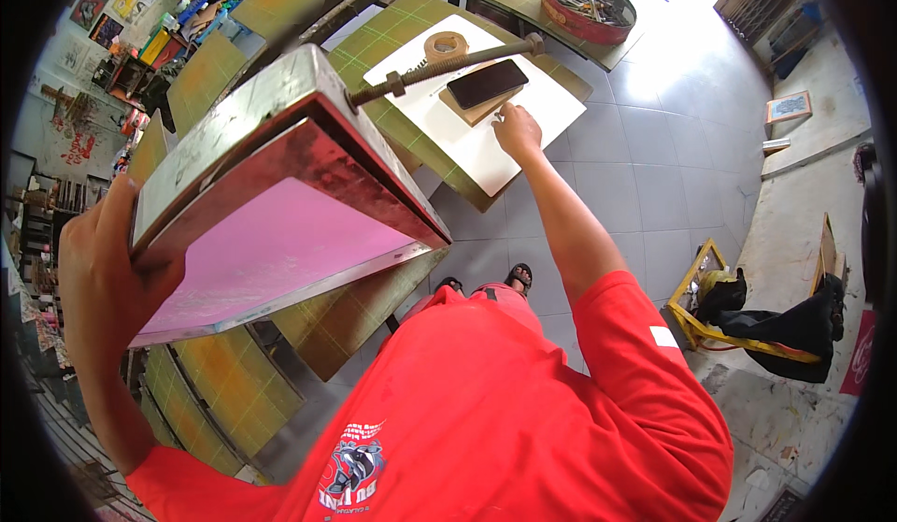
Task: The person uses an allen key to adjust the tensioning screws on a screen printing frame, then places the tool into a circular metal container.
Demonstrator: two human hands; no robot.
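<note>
My left hand (117, 260) is wrapped round the near left edge of a screen printing frame (290, 242) with pink mesh, holding it tilted up on its side. A metal clamp holder (271, 92) with a long threaded rod (448, 71) grips the frame's far end. At the right, my right hand (517, 132) is closed, fingertips pressed together low over a white sheet (448, 143); what they hold, if anything, is too small to make out. Just beyond the fingers, a black phone (487, 84) lies on a tan block (467, 111). A roll of tan tape (446, 46) rests farther back on the sheet.
The white sheet lies on a green gridded printing board (369, 31). More such boards (224, 382) stand in rows to the left. A round red tub of tools (589, 8) sits at the back right. A yellow frame with dark cloth (747, 326) is on the right.
</note>
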